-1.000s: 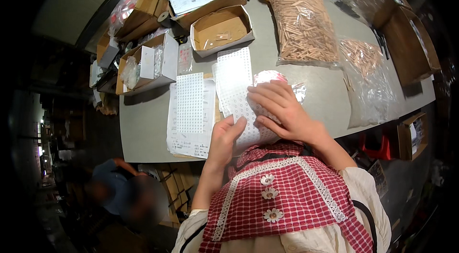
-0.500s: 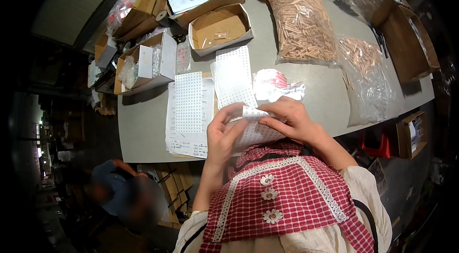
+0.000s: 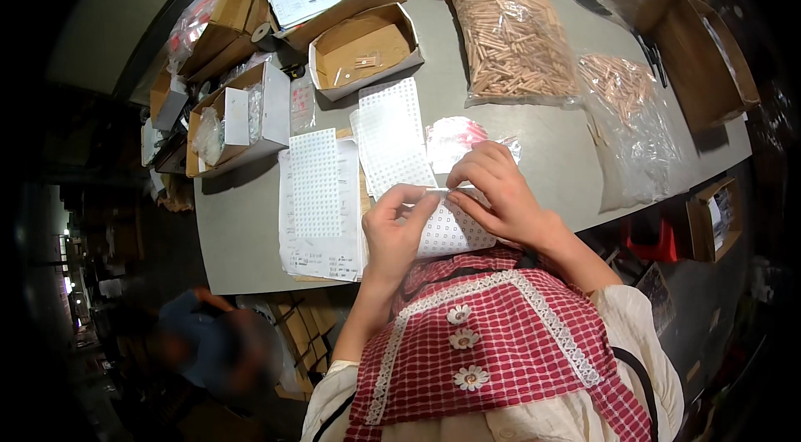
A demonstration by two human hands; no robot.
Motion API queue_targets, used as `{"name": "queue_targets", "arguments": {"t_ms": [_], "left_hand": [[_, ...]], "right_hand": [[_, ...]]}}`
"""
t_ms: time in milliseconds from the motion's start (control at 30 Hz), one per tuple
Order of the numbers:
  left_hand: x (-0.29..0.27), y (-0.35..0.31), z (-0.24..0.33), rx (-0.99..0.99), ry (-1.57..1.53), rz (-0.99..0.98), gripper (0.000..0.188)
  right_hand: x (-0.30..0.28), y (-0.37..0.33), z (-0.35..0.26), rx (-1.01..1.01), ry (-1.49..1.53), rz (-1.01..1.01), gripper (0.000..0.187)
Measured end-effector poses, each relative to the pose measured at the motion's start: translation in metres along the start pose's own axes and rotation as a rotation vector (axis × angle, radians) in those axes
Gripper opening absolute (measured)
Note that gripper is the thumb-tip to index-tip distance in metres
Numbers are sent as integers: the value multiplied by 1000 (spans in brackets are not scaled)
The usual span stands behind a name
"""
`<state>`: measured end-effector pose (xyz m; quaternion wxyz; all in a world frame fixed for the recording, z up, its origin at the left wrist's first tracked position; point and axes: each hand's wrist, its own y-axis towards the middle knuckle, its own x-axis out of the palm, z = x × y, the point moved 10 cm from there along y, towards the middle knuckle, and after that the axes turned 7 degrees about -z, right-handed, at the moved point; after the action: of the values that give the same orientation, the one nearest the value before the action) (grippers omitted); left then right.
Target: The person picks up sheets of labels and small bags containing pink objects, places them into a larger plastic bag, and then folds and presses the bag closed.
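Note:
Both hands pinch the far edge of a white sheet printed with rows of small squares [image 3: 455,233], held just over the table's near edge. My left hand [image 3: 392,233] is closed on its left end, thumb against fingers. My right hand [image 3: 498,198] pinches the same edge a little to the right, knuckles raised. That edge shows as a narrow bent strip between the fingertips, and the rest slopes down toward my apron. Beyond the hands lie another patterned sheet [image 3: 390,131] and a crinkled silver packet with pink on it [image 3: 455,137].
A third patterned sheet [image 3: 315,183] rests on printed papers [image 3: 321,265] at the left. Farther off are a shallow carton [image 3: 346,41], a bag of wooden dowels [image 3: 513,41] and a part-filled dowel bag [image 3: 638,158]. A person [image 3: 200,338] is below left, beyond the table.
The sheet's far edge, a raised flap before, is now bent to a thin strip. My right hand has curled more over it. The whole view has shifted slightly.

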<state>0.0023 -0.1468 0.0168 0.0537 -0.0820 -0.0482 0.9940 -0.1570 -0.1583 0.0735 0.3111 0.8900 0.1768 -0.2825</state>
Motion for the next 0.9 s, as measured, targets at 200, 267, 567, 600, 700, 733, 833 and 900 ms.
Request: {"name": "queue_targets", "arguments": {"t_ms": [200, 267, 567, 600, 700, 733, 833, 900], "left_hand": [[3, 6, -14, -5, -49, -14, 11], [4, 8, -15, 6, -59, -11, 11], [11, 11, -14, -58, -56, -33, 9], [11, 12, -15, -79, -63, -33, 9], [10, 12, -20, -134, -91, -27, 9], [11, 12, -20, -143, -113, -30, 9], [13, 14, -19, -164, -173, -32, 8], [16, 16, -21, -169, -216, -33, 8]], "right_hand": [[-3, -3, 3, 3, -6, 53, 17], [-1, -4, 7, 29, 9, 63, 18], [4, -9, 22, 75, 26, 46, 19], [3, -9, 21, 72, 9, 54, 19], [-1, -8, 14, 48, -49, 91, 20], [-3, -9, 12, 38, -69, 106, 20], [-4, -10, 4, -32, -161, 124, 21], [-1, -12, 5, -41, -143, 121, 22]]}}
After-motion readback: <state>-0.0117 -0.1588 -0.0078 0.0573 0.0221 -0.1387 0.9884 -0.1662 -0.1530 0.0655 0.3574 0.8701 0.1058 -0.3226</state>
